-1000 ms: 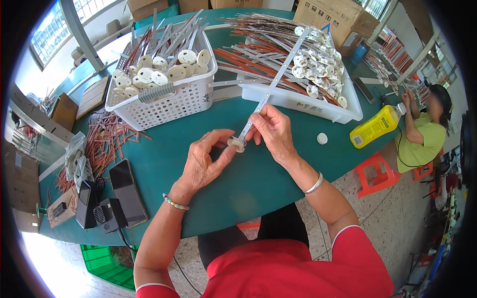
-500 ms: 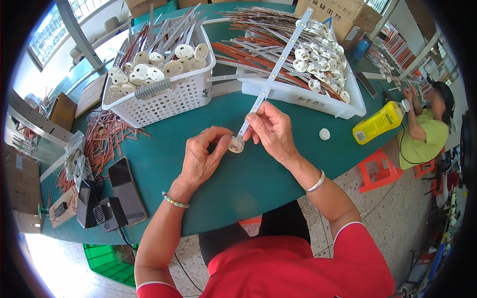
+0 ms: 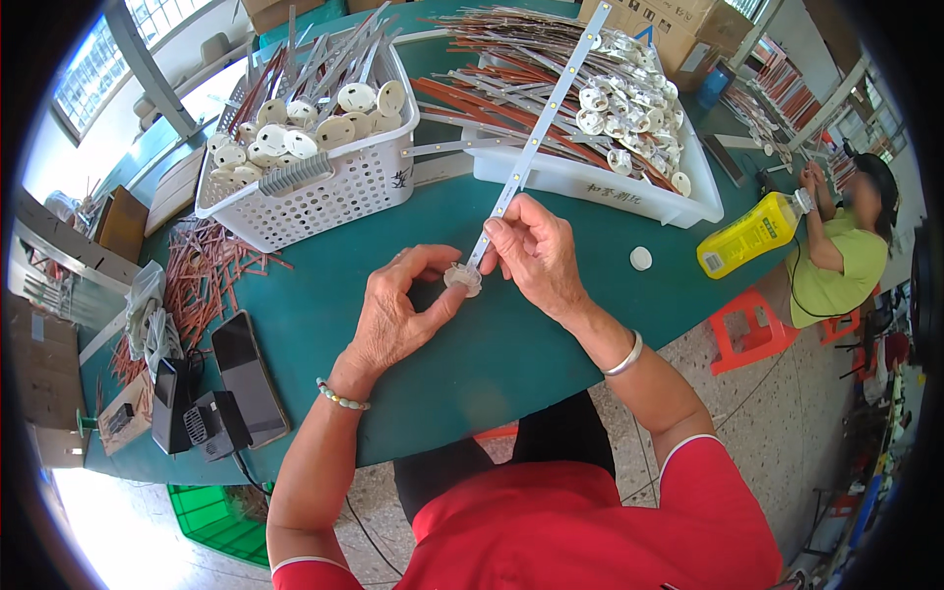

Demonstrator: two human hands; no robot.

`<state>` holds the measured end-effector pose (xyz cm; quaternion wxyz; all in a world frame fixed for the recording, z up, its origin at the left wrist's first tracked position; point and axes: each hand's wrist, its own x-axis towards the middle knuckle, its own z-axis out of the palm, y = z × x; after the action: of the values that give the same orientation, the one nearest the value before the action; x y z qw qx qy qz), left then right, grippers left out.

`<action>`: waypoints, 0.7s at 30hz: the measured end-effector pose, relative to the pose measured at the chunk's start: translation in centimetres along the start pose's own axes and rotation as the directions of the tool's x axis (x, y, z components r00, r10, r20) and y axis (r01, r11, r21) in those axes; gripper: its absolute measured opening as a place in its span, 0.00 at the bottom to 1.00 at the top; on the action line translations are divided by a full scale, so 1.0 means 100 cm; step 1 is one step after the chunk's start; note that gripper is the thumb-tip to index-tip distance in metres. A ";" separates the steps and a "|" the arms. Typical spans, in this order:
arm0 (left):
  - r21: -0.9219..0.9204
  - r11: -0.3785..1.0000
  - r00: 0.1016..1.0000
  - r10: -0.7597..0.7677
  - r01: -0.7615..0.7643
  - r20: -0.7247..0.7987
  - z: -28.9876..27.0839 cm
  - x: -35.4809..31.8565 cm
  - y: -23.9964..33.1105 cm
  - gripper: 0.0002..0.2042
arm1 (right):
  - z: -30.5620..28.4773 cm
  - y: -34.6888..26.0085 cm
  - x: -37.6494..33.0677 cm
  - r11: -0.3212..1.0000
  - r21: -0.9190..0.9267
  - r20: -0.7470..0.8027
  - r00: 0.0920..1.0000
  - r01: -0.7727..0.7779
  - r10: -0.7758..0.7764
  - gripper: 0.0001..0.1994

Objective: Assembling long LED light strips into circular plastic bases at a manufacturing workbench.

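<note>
Over the green table [image 3: 492, 364], my left hand [image 3: 398, 315] pinches a small round white cap [image 3: 462, 278] between thumb and fingers. My right hand [image 3: 536, 251] grips the lower end of a long thin white strip [image 3: 539, 133] studded with small yellow dots. The strip's lower end meets the cap, and the rest slants up and away over the white tray [image 3: 600, 187]. Both hands sit close together near the table's middle.
A white perforated basket [image 3: 324, 192] of round caps and strips stands at the back left. The white tray holds several strips and caps. A loose white cap [image 3: 640, 258], a yellow bottle [image 3: 752, 234], two phones [image 3: 246, 374] and copper-coloured wires [image 3: 206, 280] lie around. A seated person [image 3: 836, 246] works at right.
The strip has swung a little more upright in my right hand, and both hands stay joined at the cap. Nothing else on the table has moved.
</note>
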<state>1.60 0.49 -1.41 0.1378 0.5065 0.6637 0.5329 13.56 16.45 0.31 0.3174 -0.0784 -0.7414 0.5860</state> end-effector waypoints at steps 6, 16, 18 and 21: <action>0.101 0.995 1.000 0.019 -0.019 -0.002 0.003 -0.001 0.001 0.17 | 0.004 0.005 -0.001 0.997 0.008 -0.024 0.997 0.073 -0.073 0.11; 0.007 1.000 0.998 -0.026 0.026 -0.049 0.006 -0.001 0.000 0.10 | 0.003 0.007 -0.001 0.997 0.015 -0.013 0.998 0.069 -0.069 0.10; 0.019 1.000 0.998 -0.011 0.012 -0.055 0.006 0.000 -0.001 0.09 | 0.003 0.006 -0.001 0.998 0.011 -0.010 0.998 0.069 -0.069 0.10; 0.030 0.999 0.998 -0.015 0.017 -0.060 0.002 0.002 0.001 0.08 | 0.003 0.000 0.003 1.000 0.006 0.036 0.999 0.018 -0.018 0.10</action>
<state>1.72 0.80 -1.32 0.1145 0.4871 0.6794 0.5367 13.17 16.34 0.35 0.3096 -0.0604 -0.7460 0.5865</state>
